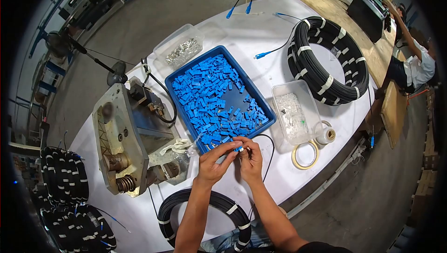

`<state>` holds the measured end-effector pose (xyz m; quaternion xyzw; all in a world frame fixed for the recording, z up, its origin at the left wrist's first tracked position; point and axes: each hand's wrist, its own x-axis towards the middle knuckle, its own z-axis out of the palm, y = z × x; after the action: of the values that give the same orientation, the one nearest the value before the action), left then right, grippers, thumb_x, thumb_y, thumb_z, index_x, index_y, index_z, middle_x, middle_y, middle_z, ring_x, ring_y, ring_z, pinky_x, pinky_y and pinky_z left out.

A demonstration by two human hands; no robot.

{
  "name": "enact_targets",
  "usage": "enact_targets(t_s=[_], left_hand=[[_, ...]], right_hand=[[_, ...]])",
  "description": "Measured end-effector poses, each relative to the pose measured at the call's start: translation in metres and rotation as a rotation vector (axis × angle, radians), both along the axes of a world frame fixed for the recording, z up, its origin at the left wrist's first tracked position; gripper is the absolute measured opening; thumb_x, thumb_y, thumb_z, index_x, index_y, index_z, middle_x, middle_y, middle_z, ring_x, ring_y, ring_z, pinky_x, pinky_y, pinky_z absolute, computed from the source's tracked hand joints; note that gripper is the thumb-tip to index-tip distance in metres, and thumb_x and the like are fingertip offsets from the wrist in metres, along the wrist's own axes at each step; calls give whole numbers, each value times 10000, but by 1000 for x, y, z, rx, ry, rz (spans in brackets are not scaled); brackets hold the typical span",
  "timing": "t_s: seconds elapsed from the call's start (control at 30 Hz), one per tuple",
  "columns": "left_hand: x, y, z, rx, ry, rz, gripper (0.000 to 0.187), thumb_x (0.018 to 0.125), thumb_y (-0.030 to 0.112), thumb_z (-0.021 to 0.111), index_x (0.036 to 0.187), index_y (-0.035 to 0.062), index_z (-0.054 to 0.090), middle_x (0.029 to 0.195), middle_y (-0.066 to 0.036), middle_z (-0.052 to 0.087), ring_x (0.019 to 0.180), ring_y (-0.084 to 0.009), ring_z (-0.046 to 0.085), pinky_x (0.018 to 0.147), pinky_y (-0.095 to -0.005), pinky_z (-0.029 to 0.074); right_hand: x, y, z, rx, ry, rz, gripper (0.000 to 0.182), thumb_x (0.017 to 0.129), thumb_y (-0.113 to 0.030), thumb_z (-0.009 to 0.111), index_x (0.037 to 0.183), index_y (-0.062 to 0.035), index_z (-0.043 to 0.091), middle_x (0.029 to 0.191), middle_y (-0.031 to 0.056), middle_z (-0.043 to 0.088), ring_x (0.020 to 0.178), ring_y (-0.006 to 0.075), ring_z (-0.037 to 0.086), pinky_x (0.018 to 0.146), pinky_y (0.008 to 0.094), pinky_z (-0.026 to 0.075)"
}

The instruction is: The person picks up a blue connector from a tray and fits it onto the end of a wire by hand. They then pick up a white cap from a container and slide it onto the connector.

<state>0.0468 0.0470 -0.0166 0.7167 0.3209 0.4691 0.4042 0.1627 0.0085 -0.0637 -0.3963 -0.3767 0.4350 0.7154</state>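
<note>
My left hand (214, 163) and my right hand (251, 161) meet in front of the blue tray (267, 123), fingers pinched together. Between the fingertips is a small blue fibre-optic connector (239, 149) with a white part; the fingers hide much of it. Many loose blue connector housings (205, 97) fill the tray just beyond my hands. A coil of black cable (186, 195), banded with white tape, lies below my forearms at the near table edge. Thin black cable runs close to my right hand.
At left stands a metal press (122, 134). Clear bins hold metal parts (184, 52) and white caps (291, 108). A large black cable coil (326, 60) sits far right, with a tape roll (305, 155) nearer. More coils (65, 174) are at left. Another person (416, 64) works at right.
</note>
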Motion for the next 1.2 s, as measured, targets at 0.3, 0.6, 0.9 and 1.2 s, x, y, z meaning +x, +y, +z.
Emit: enact_targets(t_s=[0.3,0.6,0.9,1.2], left_hand=[[1,-1,-2,-91,-47,35,323,831,-91,675,1143,-27,620,1036,-150,710,847,-170,686,736,-260,560],[4,5,11,113,50,117,222,712,-26,788,919,-21,707,887,-129,713,817,-205,687,732,-294,541],[3,0,10,-37,-41,228,238,678,-3,827,888,-14,716,861,-117,699,784,-194,670,704,-278,524],[-1,2,6,-4,-20,256,243,676,1,837,890,7,723,879,-104,695,801,-165,652,704,-265,506]], right_hand=[[1,1,0,-16,-28,-4,98,1005,-79,485,1091,-32,485,1217,164,561,901,126,555,787,259,483],[-1,0,0,10,-48,-28,97,1002,-80,492,1080,-23,499,1163,139,560,943,145,555,820,262,473],[-1,0,5,-12,-37,-25,81,994,-61,502,1059,-14,515,1007,77,510,776,105,512,689,235,461],[-4,0,6,-68,-14,-48,72,974,-61,547,1025,-10,541,925,47,513,708,96,501,620,227,438]])
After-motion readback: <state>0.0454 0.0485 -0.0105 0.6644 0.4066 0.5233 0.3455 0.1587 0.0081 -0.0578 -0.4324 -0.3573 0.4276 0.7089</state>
